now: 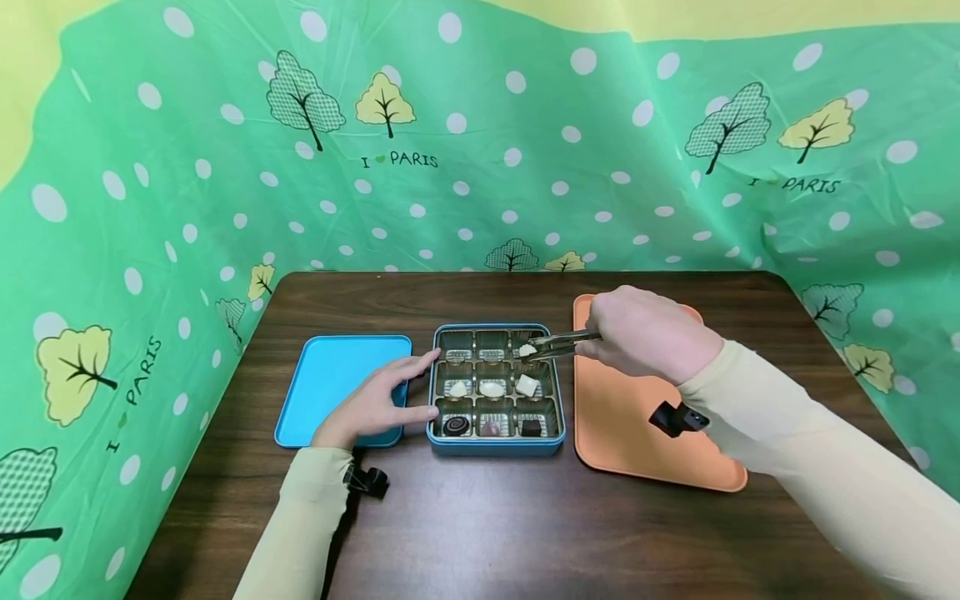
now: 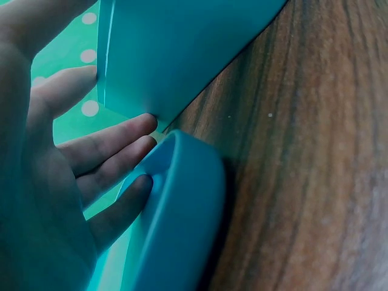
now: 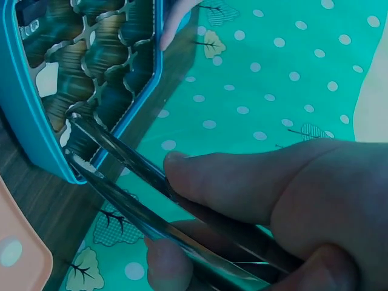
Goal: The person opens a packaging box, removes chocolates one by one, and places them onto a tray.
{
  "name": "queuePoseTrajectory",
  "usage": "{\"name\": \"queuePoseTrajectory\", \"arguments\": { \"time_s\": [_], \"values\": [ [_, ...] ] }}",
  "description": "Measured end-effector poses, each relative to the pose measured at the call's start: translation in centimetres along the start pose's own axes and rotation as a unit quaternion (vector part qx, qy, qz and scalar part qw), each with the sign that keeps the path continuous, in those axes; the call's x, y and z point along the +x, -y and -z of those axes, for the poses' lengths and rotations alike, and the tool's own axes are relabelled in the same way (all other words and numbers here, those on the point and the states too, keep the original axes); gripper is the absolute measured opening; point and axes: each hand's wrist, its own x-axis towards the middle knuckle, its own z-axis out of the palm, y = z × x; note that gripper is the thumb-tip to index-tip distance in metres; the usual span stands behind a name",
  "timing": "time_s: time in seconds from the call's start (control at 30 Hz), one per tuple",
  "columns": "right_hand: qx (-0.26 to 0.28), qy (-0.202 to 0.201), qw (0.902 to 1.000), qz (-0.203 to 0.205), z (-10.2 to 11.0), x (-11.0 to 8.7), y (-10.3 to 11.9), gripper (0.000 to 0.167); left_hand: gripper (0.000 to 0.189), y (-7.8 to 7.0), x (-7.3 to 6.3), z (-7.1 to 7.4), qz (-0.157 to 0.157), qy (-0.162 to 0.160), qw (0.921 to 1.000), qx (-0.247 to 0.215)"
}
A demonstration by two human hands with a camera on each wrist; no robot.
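Grasping tongs (image 1: 570, 337) in right hand (image 1: 648, 333) over 9-section box (image 1: 495, 448), across narrow gap from orange tray (image 1: 626, 437); touching box's left edge with unclenched left hand (image 1: 378, 404).

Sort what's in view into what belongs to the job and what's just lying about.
Job in hand:
Blue compartmented box, touched by the left hand
Pieces inside it
Tongs, gripped by the right hand
White piece at their tips
Orange tray, probably

Lying or hanging about, seemingly:
Blue tray or lid
Spotted cloth backdrop
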Motion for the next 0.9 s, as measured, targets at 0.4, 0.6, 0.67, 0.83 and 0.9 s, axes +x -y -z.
{"name": "queuePoseTrajectory", "arguments": {
  "time_s": [0.4,0.6,0.67,0.83,0.9],
  "values": [
    [0.0,0.045,0.9967,-0.067,0.5,1.1,0.5,0.027,0.089,-0.2,-0.2,0.1,-0.011,-0.001,0.9999,0.002],
    [-0.001,0.04,0.997,-0.066,0.4,0.9,0.2,0.029,0.088,-0.2,-0.1,0.1,-0.01,-0.003,0.9999,0.004],
    [0.003,0.031,0.9976,-0.062,0.2,0.7,0.0,0.028,0.088,-0.2,-0.1,0.0,-0.01,-0.003,0.9999,0.003],
    [0.009,0.004,0.9986,-0.051,-0.2,0.2,-0.5,0.026,0.088,-0.2,0.0,0.0,-0.011,-0.003,0.9999,0.003],
    [0.006,-0.002,0.9987,-0.05,-0.3,0.0,-0.7,0.025,0.088,-0.1,0.0,0.1,-0.012,-0.004,0.9999,0.004]
  ]
}}
